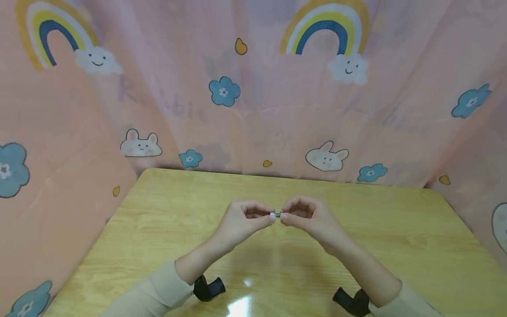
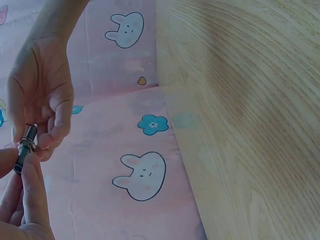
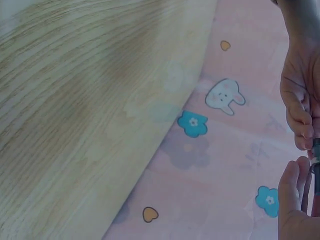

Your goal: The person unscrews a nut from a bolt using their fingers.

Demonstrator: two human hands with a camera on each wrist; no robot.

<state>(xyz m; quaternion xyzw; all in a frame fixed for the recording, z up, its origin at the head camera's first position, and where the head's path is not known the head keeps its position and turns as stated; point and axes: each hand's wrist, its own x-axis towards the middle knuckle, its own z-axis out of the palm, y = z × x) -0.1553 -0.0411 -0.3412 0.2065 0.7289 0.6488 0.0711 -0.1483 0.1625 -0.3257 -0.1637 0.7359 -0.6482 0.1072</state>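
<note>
A small metal bolt (image 1: pixel 277 215) lies roughly level between both hands, above the wooden table. In the left wrist view the bolt (image 2: pixel 21 156) shows a threaded shank, with a ring-like nut or washer (image 2: pixel 27 143) partway along it. My left hand (image 1: pixel 236 222) pinches one end between thumb and fingertips. From the other side, the thumb and fingertips of my right hand (image 1: pixel 314 222) pinch the opposite end. Fingers cover both ends in the head view. At the edge of the right wrist view, the bolt (image 3: pixel 315 155) is partly cut off.
The light wooden table (image 1: pixel 166 246) spreads beneath both hands. A pink curtain (image 1: pixel 269 123) printed with rainbows, flowers and rabbits hangs behind it and at the sides. Black wrist-worn devices (image 1: pixel 208 288) sit below the forearms at the sleeve cuffs. A bright reflection shows near the front.
</note>
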